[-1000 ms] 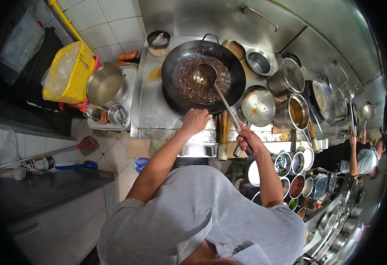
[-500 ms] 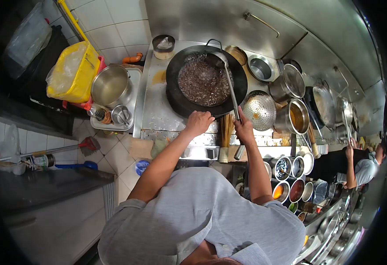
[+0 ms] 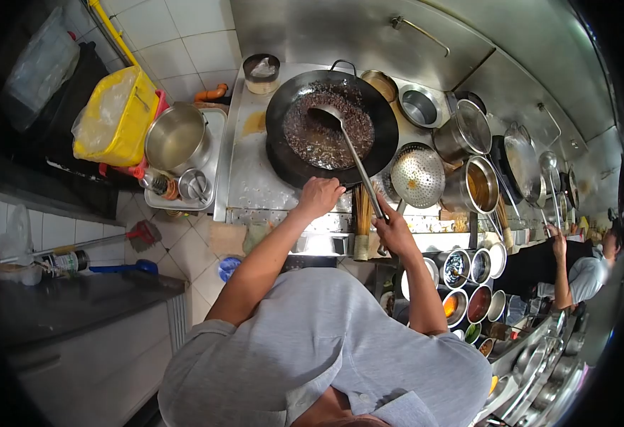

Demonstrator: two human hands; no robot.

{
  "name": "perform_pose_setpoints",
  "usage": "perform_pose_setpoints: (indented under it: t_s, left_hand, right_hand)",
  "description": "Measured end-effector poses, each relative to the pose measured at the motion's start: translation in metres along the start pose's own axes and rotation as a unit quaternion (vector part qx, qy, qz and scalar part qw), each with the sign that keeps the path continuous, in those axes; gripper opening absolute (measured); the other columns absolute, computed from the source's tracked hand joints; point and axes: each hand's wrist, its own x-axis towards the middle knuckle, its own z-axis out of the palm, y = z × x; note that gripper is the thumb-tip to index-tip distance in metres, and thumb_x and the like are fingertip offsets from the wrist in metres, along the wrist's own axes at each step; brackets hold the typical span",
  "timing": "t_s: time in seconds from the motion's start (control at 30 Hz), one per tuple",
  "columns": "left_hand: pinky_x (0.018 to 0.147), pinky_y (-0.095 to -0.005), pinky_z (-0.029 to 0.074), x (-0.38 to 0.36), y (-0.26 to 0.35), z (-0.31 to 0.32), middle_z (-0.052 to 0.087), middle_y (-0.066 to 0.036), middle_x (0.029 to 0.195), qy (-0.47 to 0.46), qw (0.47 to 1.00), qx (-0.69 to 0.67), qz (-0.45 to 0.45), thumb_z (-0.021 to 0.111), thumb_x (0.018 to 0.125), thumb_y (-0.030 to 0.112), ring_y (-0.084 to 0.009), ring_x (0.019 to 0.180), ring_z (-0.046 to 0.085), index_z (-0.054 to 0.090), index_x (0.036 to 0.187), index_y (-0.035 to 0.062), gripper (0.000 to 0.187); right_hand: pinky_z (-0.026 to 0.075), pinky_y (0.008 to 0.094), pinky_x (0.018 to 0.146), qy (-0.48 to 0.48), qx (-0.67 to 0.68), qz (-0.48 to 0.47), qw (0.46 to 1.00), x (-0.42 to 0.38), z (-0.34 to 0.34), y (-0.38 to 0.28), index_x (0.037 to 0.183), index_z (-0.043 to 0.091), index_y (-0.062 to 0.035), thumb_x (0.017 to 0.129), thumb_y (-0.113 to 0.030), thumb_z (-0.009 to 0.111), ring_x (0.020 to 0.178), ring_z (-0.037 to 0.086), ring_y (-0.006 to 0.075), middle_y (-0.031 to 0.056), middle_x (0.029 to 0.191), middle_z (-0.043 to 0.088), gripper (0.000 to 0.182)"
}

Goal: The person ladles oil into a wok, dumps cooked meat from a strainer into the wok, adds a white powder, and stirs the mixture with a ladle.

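A large black wok (image 3: 387,128) sits on the steel stove, holding dark brown, bubbling contents (image 3: 305,139) in liquid. At the wok's near rim my left hand (image 3: 320,196) is closed, its grip on the rim or handle partly hidden. In my right hand (image 3: 393,229) is the long handle of a metal ladle (image 3: 326,114). The ladle's bowl lies inside the wok, left of its middle, over the food. Between my hands a bamboo wok brush (image 3: 362,220) stands at the stove's front edge.
Right of the wok are a perforated strainer (image 3: 417,178) and a pot of brown liquid (image 3: 480,185). Several seasoning bowls (image 3: 478,304) stand near my right forearm. A steel pot (image 3: 177,139) and yellow bin (image 3: 116,117) are at left. Another person (image 3: 586,277) works far right.
The ladle's bowl has swung from the wok's far right side to left of its middle. My right hand has moved slightly down and nearer me; my left hand stays at the rim.
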Motion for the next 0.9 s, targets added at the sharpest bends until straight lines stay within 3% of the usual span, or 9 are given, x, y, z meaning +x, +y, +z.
perform_pose_setpoints:
  t_s: [0.07,0.23,0.3,0.43,0.6,0.7,0.8,0.9]
  left_hand:
    - [0.073,-0.0497,0.048,-0.001,-0.001,0.003,0.069,-0.015,0.077,-0.003,1.000,-0.003,0.003,0.064,0.099,0.028,-0.0367,0.078,0.068,0.059,0.083,0.0063,0.028]
    - [0.072,-0.0494,0.047,0.000,-0.002,0.001,0.068,-0.014,0.076,-0.002,1.000,-0.008,0.013,0.064,0.100,0.028,-0.0364,0.077,0.068,0.059,0.082,0.0060,0.028]
    - [0.072,-0.0495,0.047,0.000,-0.003,0.002,0.068,-0.014,0.075,-0.003,1.000,-0.008,0.012,0.064,0.100,0.028,-0.0365,0.076,0.068,0.059,0.082,0.0059,0.028]
    - [0.071,-0.0497,0.047,0.000,-0.003,0.003,0.068,-0.014,0.075,0.002,1.000,-0.004,0.011,0.064,0.099,0.028,-0.0369,0.076,0.067,0.059,0.083,0.0059,0.028]
    - [0.072,-0.0500,0.048,0.001,-0.002,0.003,0.068,-0.014,0.075,0.003,1.000,0.001,0.009,0.064,0.099,0.029,-0.0371,0.076,0.068,0.059,0.082,0.0060,0.029]
    - [0.073,-0.0503,0.048,-0.002,-0.002,0.006,0.068,-0.015,0.074,0.006,1.000,-0.002,0.008,0.065,0.099,0.029,-0.0373,0.075,0.068,0.059,0.082,0.0058,0.029]
    - [0.073,-0.0504,0.048,-0.001,-0.003,0.005,0.069,-0.015,0.075,0.012,1.000,-0.005,0.007,0.065,0.098,0.029,-0.0373,0.076,0.068,0.060,0.083,0.0056,0.029]
    - [0.074,-0.0500,0.049,-0.001,-0.004,0.004,0.070,-0.016,0.076,0.010,1.000,-0.002,0.008,0.066,0.098,0.029,-0.0370,0.077,0.069,0.060,0.083,0.0054,0.028]
  right_hand:
    - [0.036,0.0290,0.043,-0.031,0.063,0.064,0.995,-0.024,-0.008,-0.012,0.164,0.036,-0.0215,0.102,-0.009,0.060,0.049,0.039,0.0064,-0.0042,0.068,0.046,0.067]
    - [0.037,0.0248,0.041,-0.094,0.194,0.121,0.969,-0.024,-0.026,0.006,0.164,0.034,-0.0268,0.105,-0.012,0.059,0.049,0.041,0.0059,-0.0039,0.069,0.048,0.065]
    - [0.035,0.0222,0.042,-0.136,0.379,0.195,0.894,-0.003,-0.033,0.032,0.163,0.033,-0.0283,0.107,-0.016,0.056,0.048,0.039,0.0059,-0.0045,0.070,0.047,0.061]
    - [0.035,0.0188,0.042,-0.140,0.428,0.213,0.867,0.034,-0.041,0.058,0.158,0.038,-0.0314,0.108,-0.021,0.055,0.049,0.040,0.0029,-0.0056,0.071,0.047,0.054]
    - [0.035,0.0197,0.040,-0.122,0.390,0.196,0.891,0.068,-0.045,0.057,0.157,0.041,-0.0311,0.107,-0.021,0.057,0.047,0.037,0.0026,-0.0071,0.070,0.047,0.053]
    - [0.039,0.0238,0.040,-0.044,0.225,0.104,0.968,0.075,-0.036,0.034,0.161,0.038,-0.0196,0.103,-0.015,0.062,0.046,0.043,0.0053,-0.0050,0.068,0.049,0.062]
    - [0.040,0.0256,0.041,0.003,0.105,0.042,0.994,0.073,-0.028,0.013,0.163,0.035,-0.0167,0.103,-0.012,0.061,0.045,0.044,0.0076,-0.0041,0.066,0.049,0.066]
    - [0.042,0.0298,0.043,0.046,0.066,-0.013,0.997,0.094,-0.022,0.016,0.162,0.039,-0.0161,0.099,-0.012,0.065,0.047,0.048,0.0103,0.0003,0.067,0.054,0.068]
